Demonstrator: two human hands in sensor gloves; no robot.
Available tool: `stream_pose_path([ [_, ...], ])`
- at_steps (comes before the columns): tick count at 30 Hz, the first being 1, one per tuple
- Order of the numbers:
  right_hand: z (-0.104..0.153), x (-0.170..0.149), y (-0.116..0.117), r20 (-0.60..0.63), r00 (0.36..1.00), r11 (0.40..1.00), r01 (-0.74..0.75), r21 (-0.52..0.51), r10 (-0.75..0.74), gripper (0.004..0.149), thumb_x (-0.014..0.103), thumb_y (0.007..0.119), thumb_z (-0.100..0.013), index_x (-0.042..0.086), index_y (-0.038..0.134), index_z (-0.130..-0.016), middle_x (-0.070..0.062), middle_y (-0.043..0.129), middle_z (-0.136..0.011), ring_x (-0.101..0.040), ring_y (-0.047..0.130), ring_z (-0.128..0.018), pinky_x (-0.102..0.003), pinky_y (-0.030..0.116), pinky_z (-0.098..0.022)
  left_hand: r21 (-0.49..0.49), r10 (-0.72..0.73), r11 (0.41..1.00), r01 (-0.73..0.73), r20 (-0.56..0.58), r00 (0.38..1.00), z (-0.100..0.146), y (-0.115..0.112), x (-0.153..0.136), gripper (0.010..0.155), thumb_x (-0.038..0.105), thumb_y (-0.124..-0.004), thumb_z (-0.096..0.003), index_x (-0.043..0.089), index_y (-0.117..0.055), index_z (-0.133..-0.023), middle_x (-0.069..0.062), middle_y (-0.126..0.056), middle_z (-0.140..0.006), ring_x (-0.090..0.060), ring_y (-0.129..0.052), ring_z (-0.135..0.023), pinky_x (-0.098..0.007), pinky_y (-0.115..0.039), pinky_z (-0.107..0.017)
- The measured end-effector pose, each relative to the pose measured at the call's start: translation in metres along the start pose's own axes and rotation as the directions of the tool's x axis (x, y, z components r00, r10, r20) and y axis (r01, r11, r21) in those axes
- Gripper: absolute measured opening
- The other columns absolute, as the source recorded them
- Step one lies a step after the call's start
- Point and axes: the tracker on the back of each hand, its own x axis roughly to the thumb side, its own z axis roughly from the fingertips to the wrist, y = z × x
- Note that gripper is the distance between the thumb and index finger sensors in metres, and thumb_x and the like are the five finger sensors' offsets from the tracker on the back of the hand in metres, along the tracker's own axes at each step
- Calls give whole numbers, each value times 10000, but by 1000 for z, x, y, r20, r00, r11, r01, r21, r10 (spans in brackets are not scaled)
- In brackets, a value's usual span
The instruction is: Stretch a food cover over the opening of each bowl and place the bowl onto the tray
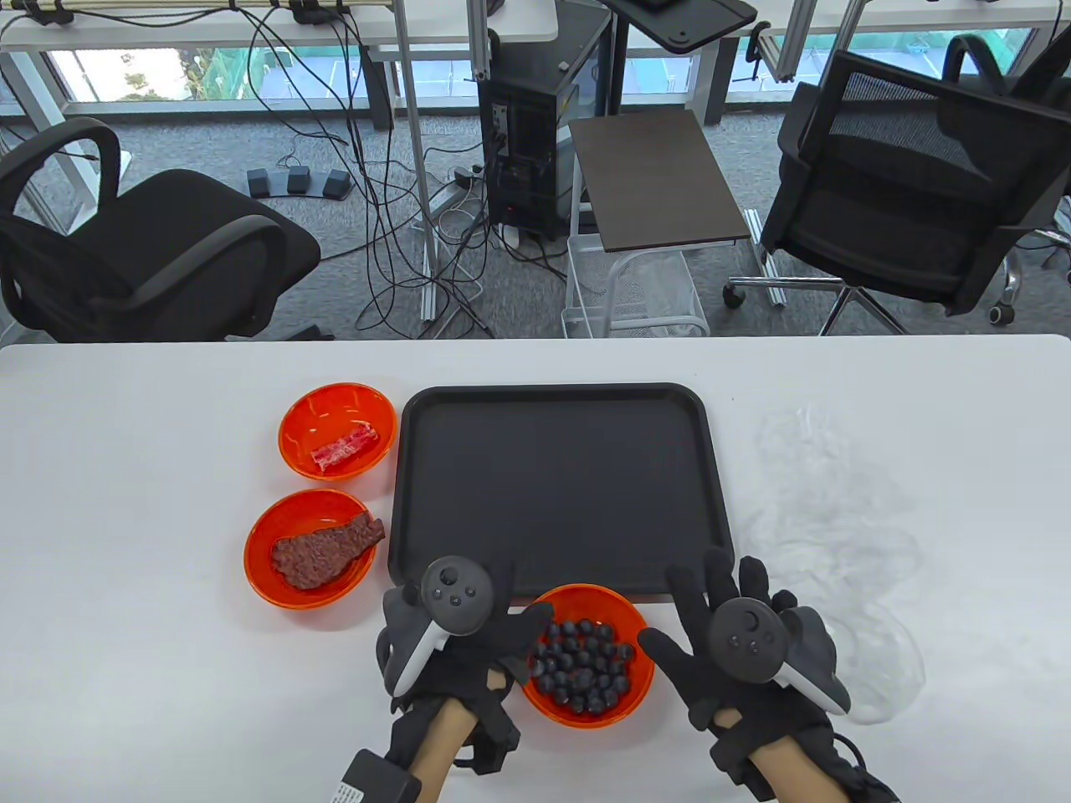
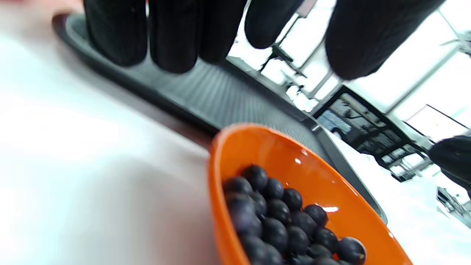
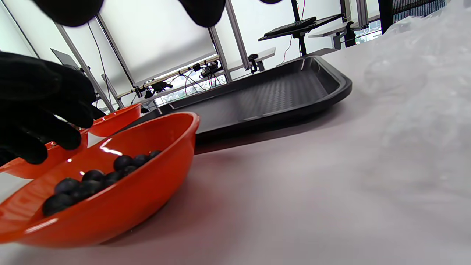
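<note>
An orange bowl of blueberries (image 1: 636,677) (image 2: 257,147) (image 3: 121,209) stands on the white table just in front of the black tray (image 1: 552,485) (image 2: 220,99) (image 3: 279,95). My left hand (image 1: 481,615) is at the bowl's left side with straight, spread fingers (image 2: 173,33), and its thumb reaches over the left rim. My right hand (image 1: 719,611) is flat and spread at the bowl's right side, thumb close to the rim. Neither hand holds anything. Clear plastic food covers (image 1: 828,510) (image 3: 423,92) lie crumpled right of the tray. No cover is on the bowl.
Two more orange bowls stand left of the tray: one with red meat slices (image 1: 337,431), one with a brown meat piece (image 1: 311,548). Another clear cover (image 1: 887,661) lies just right of my right hand. Office chairs and cables are beyond the table's far edge.
</note>
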Motion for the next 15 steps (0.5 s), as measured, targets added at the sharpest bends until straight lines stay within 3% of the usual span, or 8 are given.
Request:
stream_pose_path([
  [6,1,2,-1,14,1000,1000,-6,-25,6,920,717,610,-515,183,295,-1195,-262,147,-1183,-644,102,-984,-824,209,-566,115,-252,963,245,45,967,11,6,-14,893,844,-631,-411,464,-363,-1174,-6,-231,-1307,-389,-249,-1220,-680,-327,-825],
  [10,2,5,-1,24,1000,999,-12,-36,12,940,719,656,-508,191,288,-1193,-262,159,-1186,-649,129,-988,-830,226,-566,10,-310,951,310,-21,950,6,-2,-23,922,909,-528,-388,530,-160,-1143,63,45,-1250,-316,68,-1165,-652,-73,-789],
  [15,3,6,1,31,999,999,-30,-33,31,955,710,709,-498,201,289,-1189,-255,176,-1187,-653,180,-993,-833,289,-581,11,-299,954,300,-63,952,3,-2,-30,935,927,-504,-378,531,-84,-1113,87,128,-1199,-271,169,-1120,-635,24,-751],
])
